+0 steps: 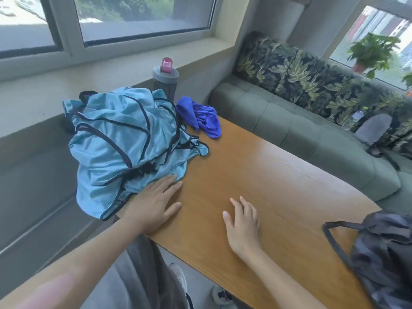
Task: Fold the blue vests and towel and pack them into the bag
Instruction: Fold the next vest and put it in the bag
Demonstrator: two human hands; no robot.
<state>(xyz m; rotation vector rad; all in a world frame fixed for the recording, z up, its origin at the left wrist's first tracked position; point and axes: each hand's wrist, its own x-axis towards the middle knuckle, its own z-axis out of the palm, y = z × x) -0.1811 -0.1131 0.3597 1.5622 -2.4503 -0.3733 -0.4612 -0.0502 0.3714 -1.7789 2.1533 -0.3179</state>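
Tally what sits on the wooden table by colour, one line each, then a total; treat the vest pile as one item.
Light blue: 1, the vest pile
Royal blue: 1, the towel
Grey with pink cap: 1, the bottle
Dark camouflage: 1, the bag
Total: 4

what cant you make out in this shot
- How many vests: head view, they lie heaped over one another.
- Bag: cut off by the right and bottom edges, opening not shown.
- Bottle: lower part hidden behind the vests.
- Towel: crumpled, so its full shape is hidden.
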